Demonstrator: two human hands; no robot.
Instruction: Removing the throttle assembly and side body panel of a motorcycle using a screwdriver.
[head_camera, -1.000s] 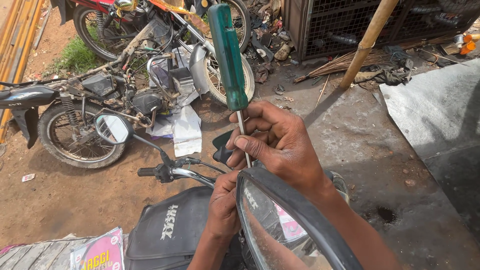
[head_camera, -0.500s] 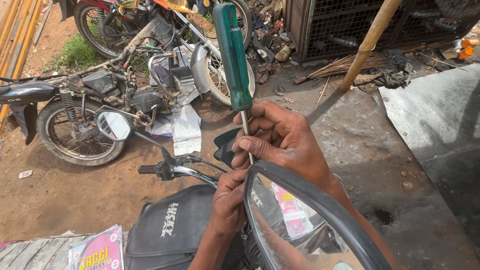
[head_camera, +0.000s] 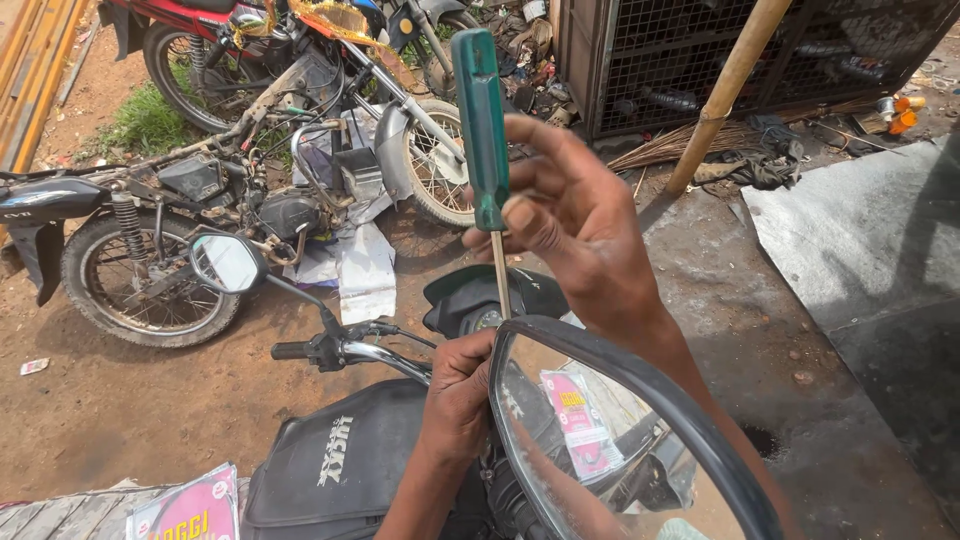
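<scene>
My right hand (head_camera: 575, 225) grips a screwdriver with a long green handle (head_camera: 482, 125), held upright with its steel shaft pointing down behind the rim of a black-framed rear-view mirror (head_camera: 610, 440). My left hand (head_camera: 462, 385) is closed on the mirror's left edge, just where the shaft's tip goes out of sight. The mirror belongs to the motorcycle below me, whose black tank cover (head_camera: 335, 465) and left handlebar (head_camera: 335, 350) show. A second round mirror (head_camera: 226, 262) stands on that handlebar.
A stripped motorcycle (head_camera: 190, 215) and a red one (head_camera: 250, 40) stand on the dirt ahead. A wire cage (head_camera: 730, 50) and a leaning bamboo pole (head_camera: 725, 90) are at the back right. Grey concrete slab (head_camera: 850, 230) lies right. Pink printed packets (head_camera: 190, 510) lie bottom left.
My right hand has slid up the screwdriver and loosened its fingers around the handle's lower end. The mirror has come closer and fills more of the lower view.
</scene>
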